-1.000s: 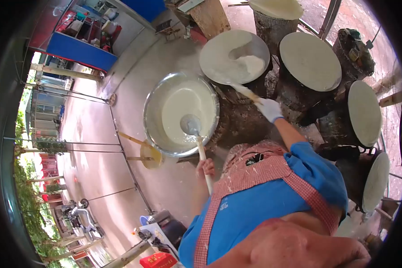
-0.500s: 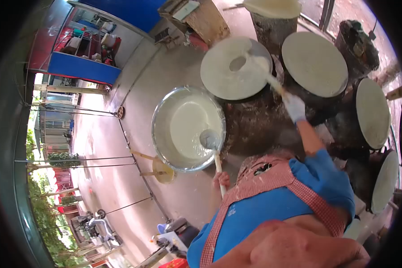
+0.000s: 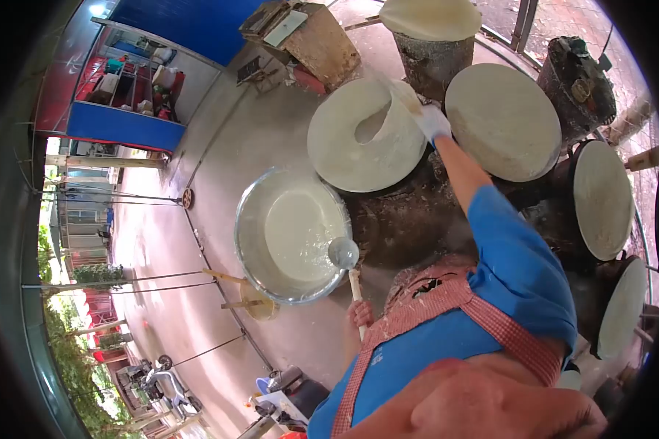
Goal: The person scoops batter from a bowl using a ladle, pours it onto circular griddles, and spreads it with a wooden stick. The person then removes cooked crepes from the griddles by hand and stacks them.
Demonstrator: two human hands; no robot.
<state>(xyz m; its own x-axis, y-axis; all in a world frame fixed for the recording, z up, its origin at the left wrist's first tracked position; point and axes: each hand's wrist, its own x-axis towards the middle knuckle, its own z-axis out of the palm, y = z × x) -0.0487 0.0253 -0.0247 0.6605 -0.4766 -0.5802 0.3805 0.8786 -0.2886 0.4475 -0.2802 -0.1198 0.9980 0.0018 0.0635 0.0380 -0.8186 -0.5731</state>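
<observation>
My right hand (image 3: 433, 122), in a white glove, is closed round the wooden handle of a batter spreader (image 3: 410, 99), whose far end is blurred by motion. It is over the far right edge of a round griddle (image 3: 337, 164) coated with pale batter; a darker bare patch (image 3: 372, 129) shows near the middle. My bare left hand (image 3: 360, 314) is wrapped round the pale handle of a ladle (image 3: 343, 252). The ladle's bowl is at the near right rim of a large metal basin (image 3: 243, 245) holding white batter (image 3: 300, 227).
More batter-coated griddles (image 3: 501, 121) (image 3: 602, 197) curve round to my right. A pale round sheet (image 3: 432, 16) tops a drum at the back. A dark drum (image 3: 577, 80) and a wooden box (image 3: 318, 44) stand beyond. A yellowish bucket (image 3: 260, 300) is beside the basin.
My right hand has swept the spreader to the far edge of the griddle, and the bare patch has changed shape. The ladle has shifted towards the basin's rim. The camera view has shifted slightly.
</observation>
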